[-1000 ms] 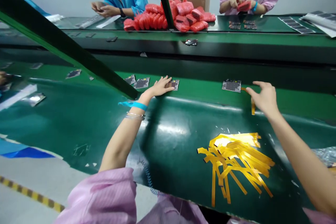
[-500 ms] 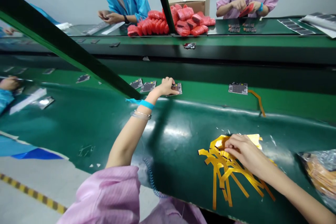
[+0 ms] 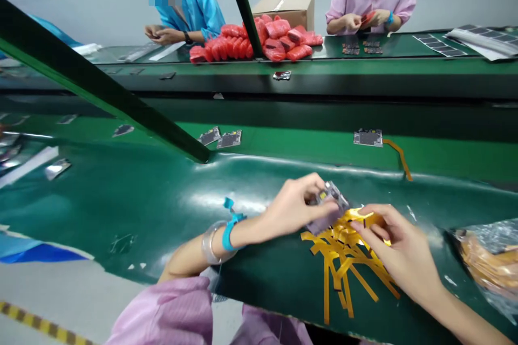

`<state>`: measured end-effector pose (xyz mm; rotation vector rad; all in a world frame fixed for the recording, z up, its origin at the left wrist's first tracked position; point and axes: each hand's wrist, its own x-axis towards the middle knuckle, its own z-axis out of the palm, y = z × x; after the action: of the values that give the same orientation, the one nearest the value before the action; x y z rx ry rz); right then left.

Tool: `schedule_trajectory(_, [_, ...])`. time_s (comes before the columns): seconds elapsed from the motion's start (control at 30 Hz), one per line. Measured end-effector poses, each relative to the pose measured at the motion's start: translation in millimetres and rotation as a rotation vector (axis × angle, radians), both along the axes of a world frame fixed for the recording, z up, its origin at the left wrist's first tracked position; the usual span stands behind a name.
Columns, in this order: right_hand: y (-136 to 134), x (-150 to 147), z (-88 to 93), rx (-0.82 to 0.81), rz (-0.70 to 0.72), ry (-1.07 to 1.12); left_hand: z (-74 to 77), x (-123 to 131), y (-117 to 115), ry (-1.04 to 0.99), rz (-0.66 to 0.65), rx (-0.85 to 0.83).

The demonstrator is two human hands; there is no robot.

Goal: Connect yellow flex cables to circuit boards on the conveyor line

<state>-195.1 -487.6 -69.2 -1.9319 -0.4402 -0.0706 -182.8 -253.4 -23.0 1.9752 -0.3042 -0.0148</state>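
Observation:
My left hand point(image 3: 293, 207) grips a small grey circuit board point(image 3: 328, 206) just above a pile of yellow ribbon strips point(image 3: 348, 256) on the green mat. My right hand point(image 3: 399, 250) is beside it, fingers pinched on a yellow strip point(image 3: 366, 219) from the pile, close to the board's edge. A blue wrist strap point(image 3: 229, 226) and a clear bangle are on my left wrist. Further out on the belt lies another board point(image 3: 368, 138) with a yellow strip attached to it, and two more boards point(image 3: 220, 138) lie to the left.
A green slanted bar point(image 3: 101, 91) crosses the left side. A clear bag of orange strips point(image 3: 488, 259) lies at the right. Across the conveyor, two people handle parts beside a heap of red packets point(image 3: 259, 40) and a cardboard box point(image 3: 285, 8).
My left hand picked a board off the belt and drew it back over the yellow pile. My right hand left the far board, dropped to the pile and took a strip.

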Motion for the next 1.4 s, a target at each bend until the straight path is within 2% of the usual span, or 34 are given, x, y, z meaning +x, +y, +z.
schedule_trajectory(0.07, [1.9, -4.4, -1.9, -0.014, -0.017, 0.009, -9.7, -22.6, -17.5, 0.043, -0.052, -0.024])
schedule_trajectory(0.17, [0.3, -8.9, -7.2, -0.034, -0.037, -0.006, -17.3, -38.2, -26.1, 0.055, -0.027, -0.009])
schedule_trajectory(0.33, [1.1, -19.0, -14.4, -0.069, -0.074, -0.158, -18.0, -40.0, -27.5, 0.152, -0.048, 0.011])
schedule_trajectory(0.43, [0.9, -24.4, -14.0, -0.071, -0.065, -0.276, -17.9, -33.2, -25.5, 0.234, -0.107, -0.089])
schedule_trajectory(0.5, [-1.8, -25.8, -9.4, -0.015, -0.045, -0.194, -16.7, -27.0, -23.0, 0.31, -0.162, -0.175])
schedule_trajectory(0.6, [-7.5, -25.2, 1.5, 0.087, 0.014, 0.145, -12.1, -19.8, -19.9, 0.404, -0.216, -0.201])
schedule_trajectory(0.67, [-10.3, -24.0, 7.2, 0.094, 0.058, 0.352, -8.8, -18.0, -18.9, 0.434, -0.251, -0.18])
schedule_trajectory(0.73, [-11.8, -23.0, 9.2, 0.055, 0.104, 0.462, -6.8, -18.2, -18.6, 0.469, -0.293, -0.171])
schedule_trajectory(0.87, [-12.5, -22.1, 5.6, -0.028, 0.217, 0.415, -6.6, -20.6, -17.7, 0.509, -0.323, -0.131])
schedule_trajectory(1.1, [-12.7, -19.5, 6.5, -0.162, 0.241, 0.232, -10.9, -21.6, -16.1, 0.473, -0.347, -0.035])
schedule_trajectory(1.23, [-14.2, -17.6, 9.0, -0.22, 0.318, 0.26, -11.9, -22.9, -16.9, 0.452, -0.358, 0.019])
schedule_trajectory(1.4, [-13.4, -18.7, 3.0, -0.205, 0.329, 0.356, -13.5, -22.2, -19.9, 0.454, -0.34, -0.027])
